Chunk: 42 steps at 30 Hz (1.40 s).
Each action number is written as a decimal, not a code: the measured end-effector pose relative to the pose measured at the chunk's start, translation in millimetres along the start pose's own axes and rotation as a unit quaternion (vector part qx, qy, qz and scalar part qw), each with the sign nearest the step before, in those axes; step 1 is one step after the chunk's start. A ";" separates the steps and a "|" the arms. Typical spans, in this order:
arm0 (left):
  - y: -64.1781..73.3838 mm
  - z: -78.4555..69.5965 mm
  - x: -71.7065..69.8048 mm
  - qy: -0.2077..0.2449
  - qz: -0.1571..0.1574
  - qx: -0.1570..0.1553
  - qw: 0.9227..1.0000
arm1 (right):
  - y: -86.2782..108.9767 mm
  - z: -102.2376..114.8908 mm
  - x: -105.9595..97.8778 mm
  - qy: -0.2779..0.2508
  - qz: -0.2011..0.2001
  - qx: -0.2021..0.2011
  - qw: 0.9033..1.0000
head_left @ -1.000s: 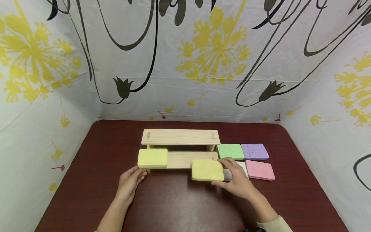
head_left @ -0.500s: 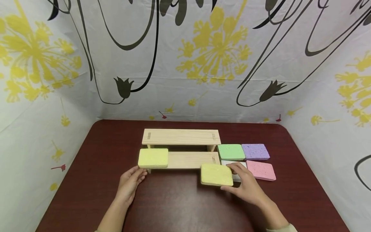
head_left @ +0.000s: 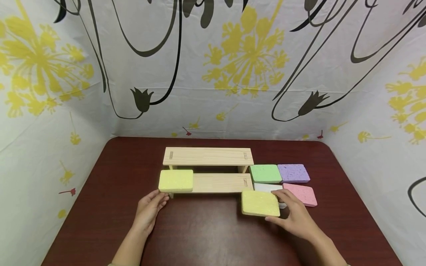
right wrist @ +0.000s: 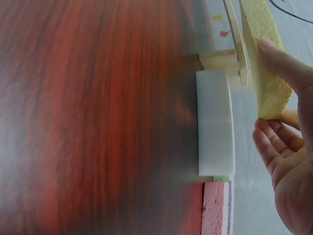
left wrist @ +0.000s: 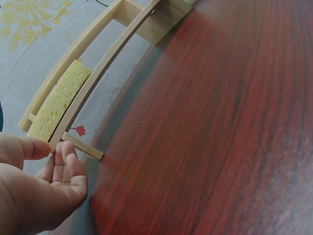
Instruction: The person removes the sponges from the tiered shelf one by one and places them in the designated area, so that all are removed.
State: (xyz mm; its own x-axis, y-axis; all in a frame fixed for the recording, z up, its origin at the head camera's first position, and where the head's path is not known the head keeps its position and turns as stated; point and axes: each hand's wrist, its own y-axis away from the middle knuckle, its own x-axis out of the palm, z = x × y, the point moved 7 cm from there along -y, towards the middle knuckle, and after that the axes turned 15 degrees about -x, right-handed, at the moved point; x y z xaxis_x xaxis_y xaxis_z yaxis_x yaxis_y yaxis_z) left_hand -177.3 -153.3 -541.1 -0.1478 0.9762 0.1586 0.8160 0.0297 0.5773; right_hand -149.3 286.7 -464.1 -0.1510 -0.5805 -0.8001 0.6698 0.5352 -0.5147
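Note:
In the head view, a pale wooden two-step rack [head_left: 217, 183] stands mid-table. One yellow sponge [head_left: 175, 181] lies flat on the left end of its lower, front step. My left hand [head_left: 148, 208] pinches that step's left end. The left wrist view shows the thumb [left wrist: 36, 148] on top, beside the sponge, and curled fingers below. My right hand [head_left: 294, 216] grips a second yellow sponge [head_left: 260, 203] by its right edge, raised in front of the rack's right end. In the right wrist view, this held sponge is above a white block [right wrist: 215, 122].
Right of the rack, a green sponge [head_left: 265, 174], a purple sponge [head_left: 293, 173] and a pink sponge [head_left: 301, 194] lie close together with the white block. The rack's higher step [head_left: 208, 156] is behind. Patterned cloth [head_left: 213, 111] hangs round the dark red table [head_left: 199, 229].
My right hand has moved right and slightly toward me with the yellow sponge, away from the rack's lower step. My left hand has stayed at the step's left end.

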 end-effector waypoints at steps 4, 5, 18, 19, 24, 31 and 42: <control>0.1 -0.2 0.3 -0.001 0.000 0.000 1.000 | 7.4 -0.9 -3.7 -0.002 0.000 -0.008 1.000; 0.1 -0.2 0.3 -0.001 0.000 -0.001 1.000 | 9.2 -1.0 -4.6 0.000 0.000 -0.011 1.000; 0.1 1.1 0.1 -0.001 -0.002 -0.003 1.000 | 33.2 -8.2 -12.5 0.013 0.019 -0.007 1.000; 0.1 1.3 0.0 -0.001 -0.003 -0.004 1.000 | 35.2 -9.1 -11.9 0.016 0.026 -0.006 1.000; 0.2 2.1 -0.3 0.000 -0.002 -0.005 1.000 | 44.4 -11.5 -8.9 0.029 0.044 -0.008 0.999; 0.3 1.7 0.1 0.001 -0.003 -0.005 1.000 | 52.4 -15.3 -7.3 0.043 0.055 -0.009 0.998; -0.9 0.1 0.4 0.003 -0.004 -0.006 1.000 | 51.7 -16.4 -16.8 0.057 0.019 -0.004 0.998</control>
State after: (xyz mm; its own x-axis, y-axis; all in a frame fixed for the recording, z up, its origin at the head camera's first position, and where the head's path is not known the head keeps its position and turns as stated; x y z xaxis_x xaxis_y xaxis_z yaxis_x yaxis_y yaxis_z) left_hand -178.1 -152.9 -541.6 -0.1569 0.9747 0.1591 0.8086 0.0342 0.5874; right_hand -124.1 334.2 -482.4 -0.2073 -0.4854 -0.8493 0.6716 0.5607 -0.4844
